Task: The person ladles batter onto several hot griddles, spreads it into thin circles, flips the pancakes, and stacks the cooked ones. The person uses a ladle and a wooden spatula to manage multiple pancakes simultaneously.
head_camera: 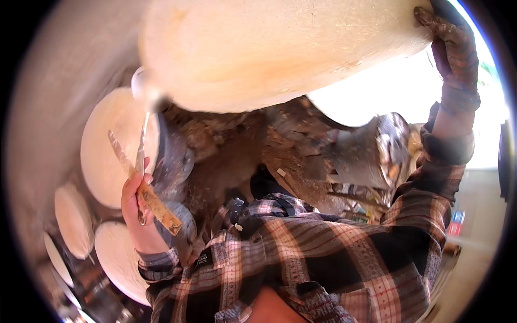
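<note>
My left hand [137,189] grips a flat wooden stick [161,208], worn and stained, together with a slender metal tool [141,151] that has a loop at its lower end. The tool's upper end meets a blurred white round thing [142,87]; whether they are joined is unclear. Across the top spreads a large cream-coloured rounded piece [262,52] with a smooth face. At its right end is my right hand [454,38], in a dirty brown glove, its fingers on the edge. Part of that hand falls into dark shadow.
Several pale round discs [117,161] stand along the left side. Below lies a brown, littered floor [230,157]. A grey metal container [359,151] is at centre right, near scraps of wood. Bright light enters at right.
</note>
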`<move>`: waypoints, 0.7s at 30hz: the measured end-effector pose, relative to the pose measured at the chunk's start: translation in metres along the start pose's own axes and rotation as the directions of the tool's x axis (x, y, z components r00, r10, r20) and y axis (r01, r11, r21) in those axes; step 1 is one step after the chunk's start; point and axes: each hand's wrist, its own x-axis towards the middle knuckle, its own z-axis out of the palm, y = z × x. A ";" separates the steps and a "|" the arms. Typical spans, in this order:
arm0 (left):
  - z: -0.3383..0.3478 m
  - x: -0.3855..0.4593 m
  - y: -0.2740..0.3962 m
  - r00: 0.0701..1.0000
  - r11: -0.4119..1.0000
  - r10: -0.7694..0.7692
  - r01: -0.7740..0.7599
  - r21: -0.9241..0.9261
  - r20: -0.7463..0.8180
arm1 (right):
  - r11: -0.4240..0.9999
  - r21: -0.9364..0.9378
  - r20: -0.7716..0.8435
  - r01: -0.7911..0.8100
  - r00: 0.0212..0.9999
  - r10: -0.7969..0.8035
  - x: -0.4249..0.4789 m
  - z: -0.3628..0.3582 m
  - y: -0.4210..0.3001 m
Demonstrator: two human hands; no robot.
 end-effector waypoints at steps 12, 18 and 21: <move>0.062 -0.031 0.003 0.836 0.930 -0.316 0.366 -0.026 0.449 | 0.962 -0.214 -0.003 -0.171 0.985 0.174 -0.023 -0.376 0.019; 0.109 -0.072 0.030 0.735 0.861 -0.439 0.509 0.007 0.517 | 0.800 -0.599 0.054 0.006 0.998 0.033 0.000 -0.364 -0.169; 0.132 -0.087 0.040 0.646 0.808 -0.500 0.587 0.043 0.578 | 0.342 -0.916 0.201 0.212 0.977 -0.069 -0.048 -0.381 -0.235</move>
